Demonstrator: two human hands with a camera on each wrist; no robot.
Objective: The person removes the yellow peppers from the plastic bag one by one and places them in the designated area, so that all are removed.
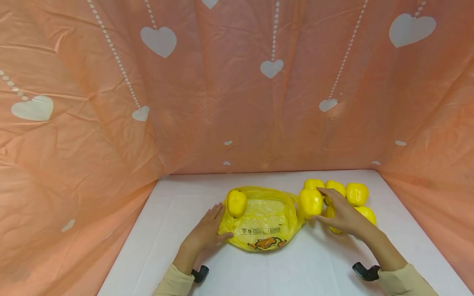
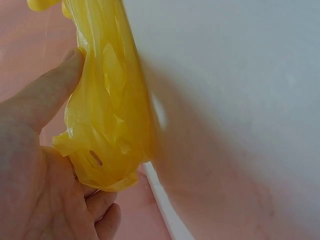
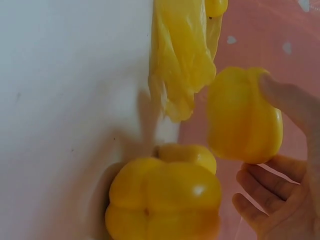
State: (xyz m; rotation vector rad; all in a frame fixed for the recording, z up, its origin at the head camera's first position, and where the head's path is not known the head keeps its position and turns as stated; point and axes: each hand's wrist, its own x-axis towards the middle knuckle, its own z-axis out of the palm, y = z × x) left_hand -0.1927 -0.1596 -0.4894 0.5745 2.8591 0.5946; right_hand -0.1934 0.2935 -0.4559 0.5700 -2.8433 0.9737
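A yellow plastic bag (image 1: 259, 224) lies on the white table with its mouth opened wide. One yellow bell pepper (image 1: 237, 203) sits inside it on the left. My left hand (image 1: 207, 226) rests against the bag's left side, fingers extended along the edge and thumb near the front; the left wrist view shows the thumb (image 2: 55, 90) touching the crinkled plastic. At the bag's right edge, my right hand (image 1: 342, 211) holds another yellow bell pepper (image 1: 310, 203) between thumb and fingers. The right wrist view has this bell pepper (image 3: 245, 115) raised beside the bag.
Several more yellow bell peppers (image 1: 357, 194) stand grouped at the right, partly behind my right hand. The white table (image 1: 281, 271) meets a pink curtain (image 1: 237, 102) with white hearts at the back and both sides.
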